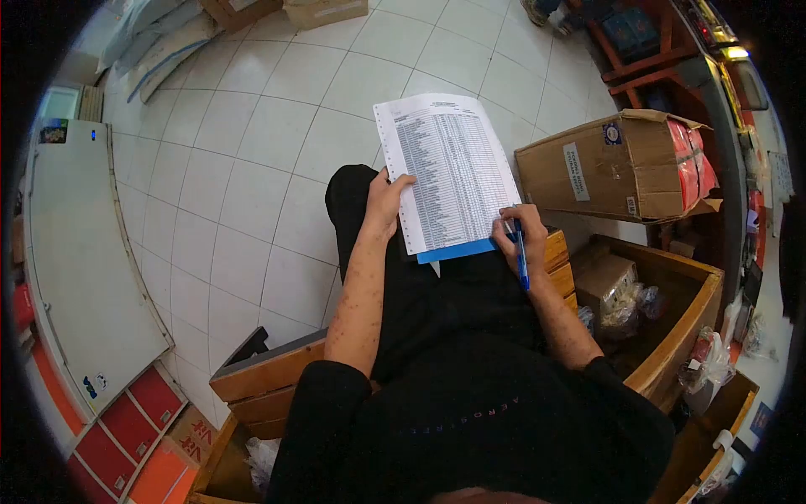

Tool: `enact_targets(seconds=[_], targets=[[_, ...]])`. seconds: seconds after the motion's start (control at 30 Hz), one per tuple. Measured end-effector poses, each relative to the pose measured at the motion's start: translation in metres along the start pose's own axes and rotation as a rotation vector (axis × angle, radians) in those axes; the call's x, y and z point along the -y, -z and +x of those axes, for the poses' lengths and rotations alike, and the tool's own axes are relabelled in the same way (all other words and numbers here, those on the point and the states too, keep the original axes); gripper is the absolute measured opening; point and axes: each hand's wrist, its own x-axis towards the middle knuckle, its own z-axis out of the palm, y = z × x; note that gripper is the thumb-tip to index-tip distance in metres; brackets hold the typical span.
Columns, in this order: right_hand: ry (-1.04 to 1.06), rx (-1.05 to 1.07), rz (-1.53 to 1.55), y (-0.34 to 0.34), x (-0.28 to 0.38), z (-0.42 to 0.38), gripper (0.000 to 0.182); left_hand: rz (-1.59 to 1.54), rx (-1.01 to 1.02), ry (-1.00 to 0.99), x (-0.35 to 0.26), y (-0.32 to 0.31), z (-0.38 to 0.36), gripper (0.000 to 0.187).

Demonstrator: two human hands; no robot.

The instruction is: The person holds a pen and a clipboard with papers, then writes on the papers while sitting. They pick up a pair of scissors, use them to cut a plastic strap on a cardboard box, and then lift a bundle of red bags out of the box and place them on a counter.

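Note:
A printed sheet (449, 181) with punched side edges and a dense table of text rests over my lap, tilted slightly. Beneath its lower edge a blue folder or sheet (457, 250) peeks out. My left hand (386, 202) grips the sheet's left edge, thumb lying on top of the paper and fingers underneath. At the lower right corner, my right hand (520, 235) is closed around a blue pen (522, 262), which points back toward my wrist; the hand touches the paper there.
An open cardboard box (600, 168) with red packs stands at the right. Wooden drawers (680, 332) with plastic bags lie beside my right arm; another wooden drawer (269, 378) is at my left. A white fridge-like panel (92, 252) borders the left. Tiled floor (252, 151) spreads ahead.

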Motion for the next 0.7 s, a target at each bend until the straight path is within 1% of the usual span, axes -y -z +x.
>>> enact_targets(seconds=[0.07, 0.23, 0.3, 0.7], targets=[[0.024, -0.003, -0.001, 0.0001, -0.0011, -0.0001, 0.016, -0.013, 0.008, 0.017, -0.0019, 0.0004, 0.0032, 0.038], [0.002, -0.002, 0.011, -0.0002, -0.0002, 0.0006, 0.015, -0.025, 0.013, 0.043, -0.0007, -0.0002, 0.0097, 0.040], [-0.001, -0.002, 0.020, -0.0001, -0.0001, 0.0009, 0.015, -0.015, 0.005, 0.009, 0.0001, -0.0011, 0.0104, 0.041], [0.023, 0.014, -0.003, 0.0001, 0.0023, 0.0035, 0.014, 0.039, -0.020, -0.020, 0.0001, -0.0030, 0.0096, 0.038]])
